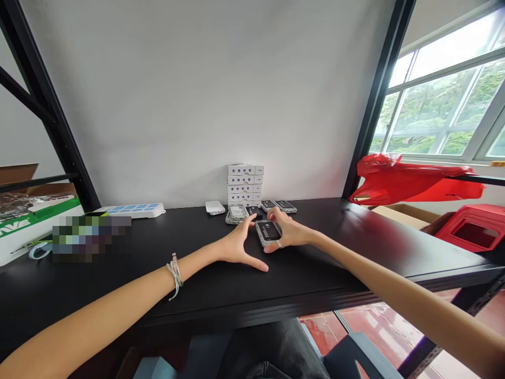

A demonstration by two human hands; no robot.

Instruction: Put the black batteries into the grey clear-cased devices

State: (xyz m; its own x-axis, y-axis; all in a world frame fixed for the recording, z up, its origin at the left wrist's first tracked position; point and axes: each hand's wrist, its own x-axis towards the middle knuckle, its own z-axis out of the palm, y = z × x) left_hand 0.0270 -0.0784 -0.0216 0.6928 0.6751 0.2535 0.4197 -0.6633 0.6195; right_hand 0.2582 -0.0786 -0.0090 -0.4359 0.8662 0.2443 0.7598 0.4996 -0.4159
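Observation:
My right hand (287, 231) grips a flat grey-rimmed device with a black label (268, 231) by its edges, low over the black tabletop or resting on it. Just to its left, my left hand (239, 246) is spread, thumb and fingers apart, holding nothing. Behind the hands rises a stack of white boxes (245, 184). At the foot of the stack lie silver-framed pieces (237, 212), and two similar dark devices (284, 206) are to its right. A small white stack of flat pieces (214, 208) sits to its left.
On the black table (189, 295), a white power strip (136, 210) lies at back left, near a blurred patch and a white-green box (39, 226). Red plastic (414, 181), a cardboard box and a red bin (473, 226) are at right. Black posts flank the table.

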